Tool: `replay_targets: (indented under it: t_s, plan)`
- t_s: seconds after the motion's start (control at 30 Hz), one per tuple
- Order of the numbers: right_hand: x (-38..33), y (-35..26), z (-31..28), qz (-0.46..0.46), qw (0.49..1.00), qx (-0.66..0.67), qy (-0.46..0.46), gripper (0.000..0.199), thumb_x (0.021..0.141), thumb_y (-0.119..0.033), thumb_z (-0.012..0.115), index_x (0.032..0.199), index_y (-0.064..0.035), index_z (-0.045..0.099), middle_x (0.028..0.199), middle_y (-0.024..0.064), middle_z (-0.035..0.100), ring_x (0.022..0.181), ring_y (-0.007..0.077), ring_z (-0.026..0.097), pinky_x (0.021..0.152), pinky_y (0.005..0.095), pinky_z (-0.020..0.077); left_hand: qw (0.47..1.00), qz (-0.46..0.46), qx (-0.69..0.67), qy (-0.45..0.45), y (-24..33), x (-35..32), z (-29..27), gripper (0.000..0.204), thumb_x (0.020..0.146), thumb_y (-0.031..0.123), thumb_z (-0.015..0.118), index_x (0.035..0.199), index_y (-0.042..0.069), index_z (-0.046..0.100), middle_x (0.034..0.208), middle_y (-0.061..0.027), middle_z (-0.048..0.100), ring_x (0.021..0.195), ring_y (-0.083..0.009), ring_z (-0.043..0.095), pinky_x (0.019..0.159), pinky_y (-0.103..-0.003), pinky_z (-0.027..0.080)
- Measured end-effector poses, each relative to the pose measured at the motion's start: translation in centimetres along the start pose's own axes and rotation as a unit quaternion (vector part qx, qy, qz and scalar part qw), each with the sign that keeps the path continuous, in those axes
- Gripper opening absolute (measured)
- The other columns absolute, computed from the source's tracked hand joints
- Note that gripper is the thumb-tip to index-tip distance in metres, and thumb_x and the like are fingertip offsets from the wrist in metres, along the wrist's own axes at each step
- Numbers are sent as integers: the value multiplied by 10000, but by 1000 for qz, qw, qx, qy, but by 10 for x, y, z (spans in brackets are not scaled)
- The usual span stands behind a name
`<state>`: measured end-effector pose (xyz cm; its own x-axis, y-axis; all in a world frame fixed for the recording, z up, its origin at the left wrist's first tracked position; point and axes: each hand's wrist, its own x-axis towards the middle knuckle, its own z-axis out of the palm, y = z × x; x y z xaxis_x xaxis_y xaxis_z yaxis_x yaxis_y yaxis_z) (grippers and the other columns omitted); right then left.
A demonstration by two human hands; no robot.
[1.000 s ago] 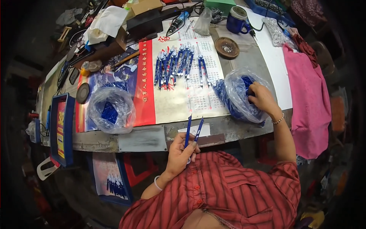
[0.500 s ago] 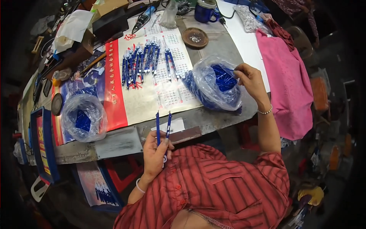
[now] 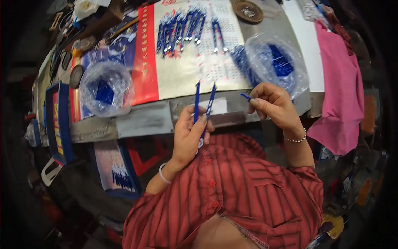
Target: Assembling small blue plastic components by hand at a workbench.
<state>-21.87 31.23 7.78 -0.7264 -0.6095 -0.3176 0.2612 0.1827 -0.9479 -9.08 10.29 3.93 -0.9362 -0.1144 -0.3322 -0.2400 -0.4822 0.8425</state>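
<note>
At the far left a blue-framed board [image 3: 58, 120] hangs over the edge of the workbench [image 3: 145, 122], and beside it a clear plastic bag [image 3: 105, 88] of blue parts sits close to the rim. Between that bag and the second bag the front strip of the bench lies bare, with only a calendar sheet [image 3: 199, 66] spread behind it.

The left hand [image 3: 188, 137] is held just in front of the bench edge, fingers closed around two blue pen barrels [image 3: 203, 101] that stand upright and slightly splayed. The right hand [image 3: 273, 106] floats near them, thumb and forefinger pinched on a small blue cap [image 3: 245, 96], with open air between the two hands.

Half a second ago the right hand was inside the right-hand bag [image 3: 277, 66]; it is now out and drawn toward the barrels, while the left hand's grip is unchanged.

A row of finished blue pens [image 3: 184, 31] lies on the calendar, blurred. The pink cloth [image 3: 338, 87] at the right edge covers the bench corner, and the clutter at the top left is too dark to sort out.
</note>
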Motion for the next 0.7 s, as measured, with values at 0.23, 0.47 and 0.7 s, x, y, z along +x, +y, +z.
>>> replay_targets:
  t_s: [0.23, 0.47, 0.7]
  plan:
    - [12, 13, 37, -20, 998, 8, -57, 116, 844, -123, 655, 865, -28, 591, 728, -43, 545, 588, 14, 465, 495, 168, 354, 1000, 15, -25, -2, 6, 0, -4, 197, 951, 175, 489, 1096, 49, 445, 749, -97, 585, 494, -93, 494, 464, -186, 397]
    - [14, 26, 55, -7, 994, -13, -108, 109, 832, -70, 666, 865, -2, 587, 785, -31, 555, 709, 22, 481, 613, 183, 397, 999, 18, -37, -4, 5, -3, -9, 217, 933, 130, 523, 1111, 38, 440, 779, -72, 587, 527, -67, 493, 478, -182, 388]
    - [12, 23, 57, 29, 990, 25, -136, 301, 781, -21, 698, 1055, 17, 581, 917, -5, 597, 802, 39, 525, 699, 179, 434, 1000, 11, 6, 10, 1, -4, -12, 225, 905, 62, 540, 1106, 35, 442, 762, -60, 580, 524, -61, 491, 462, -178, 384]
